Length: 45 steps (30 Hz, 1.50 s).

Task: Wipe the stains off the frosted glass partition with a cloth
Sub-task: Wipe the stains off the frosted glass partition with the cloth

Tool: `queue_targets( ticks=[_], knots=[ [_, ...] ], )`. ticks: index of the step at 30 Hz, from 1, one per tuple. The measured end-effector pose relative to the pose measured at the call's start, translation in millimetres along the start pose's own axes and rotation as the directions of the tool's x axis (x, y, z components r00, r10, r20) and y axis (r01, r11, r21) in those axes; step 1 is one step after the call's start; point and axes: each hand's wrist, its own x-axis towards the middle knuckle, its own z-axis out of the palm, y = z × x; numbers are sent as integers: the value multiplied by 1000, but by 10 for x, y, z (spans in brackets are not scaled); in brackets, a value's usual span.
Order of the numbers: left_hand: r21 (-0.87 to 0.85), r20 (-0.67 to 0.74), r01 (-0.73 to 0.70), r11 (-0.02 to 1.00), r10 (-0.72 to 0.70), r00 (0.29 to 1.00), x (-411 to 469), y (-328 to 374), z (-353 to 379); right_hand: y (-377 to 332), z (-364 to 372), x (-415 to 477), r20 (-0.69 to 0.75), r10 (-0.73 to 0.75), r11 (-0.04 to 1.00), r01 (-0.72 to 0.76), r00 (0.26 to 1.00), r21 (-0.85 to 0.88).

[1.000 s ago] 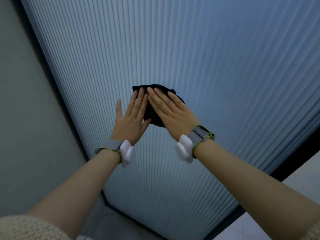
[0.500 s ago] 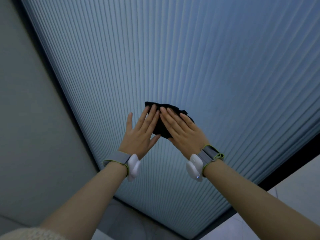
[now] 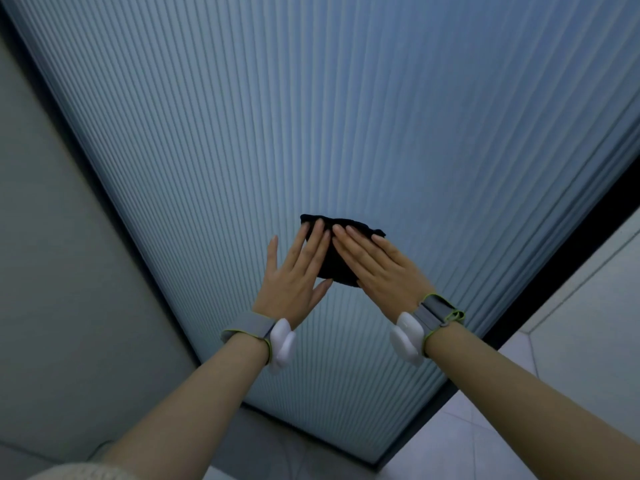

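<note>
Seemingly flat fingers [image 3: 358, 242] on cloth [image 3: 337, 268].

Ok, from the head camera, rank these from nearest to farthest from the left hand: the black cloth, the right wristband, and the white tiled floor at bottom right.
From the left hand:
1. Black cloth: under its fingertips, pressed to the glass partition.
2. Right wristband: across on the other wrist, to the right.
3. White tiled floor: low at bottom right, past the partition's dark frame.

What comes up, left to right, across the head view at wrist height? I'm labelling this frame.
Grey wall → left wristband → bare ribbed glass partition → right wristband → dark frame edge → pale wall.
</note>
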Motion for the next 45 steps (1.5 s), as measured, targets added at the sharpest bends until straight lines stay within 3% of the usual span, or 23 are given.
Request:
queue_targets(
  ticks=[13, 23, 29, 32, 35, 41, 45],
  knots=[
    [-129, -77, -106, 986, 97, 992, 61, 909, -125, 449, 82, -911, 24, 17, 997, -15, 1000, -73],
    [-126, -56, -172, 977, 166, 984, -28, 1017, -62, 279, 93, -1109, 50, 126, 989, -129, 991, 66],
    [-101, -77, -232, 968, 225, 971, -181, 922, -34, 48, 145, -1172, 111, 107, 982, -123, 988, 141],
    [-257, -127, -111, 960, 80, 989, -161, 893, -59, -62, 168, -1117, 137, 86, 980, -108, 987, 169],
    [-429, -62, 88, 899, -127, 990, -104, 843, -93, -173, 164, -1005, 155, 75, 973, -106, 985, 203],
    [-561, 203, 308, 768, -233, 951, -127, 616, 0, -313, 170, -683, 133, -8, 973, -23, 991, 230],
    [-633, 245, 442, 636, -377, 893, -95, 450, 63, -372, 138, -403, 119, -62, 974, 34, 991, 226]
  ],
)
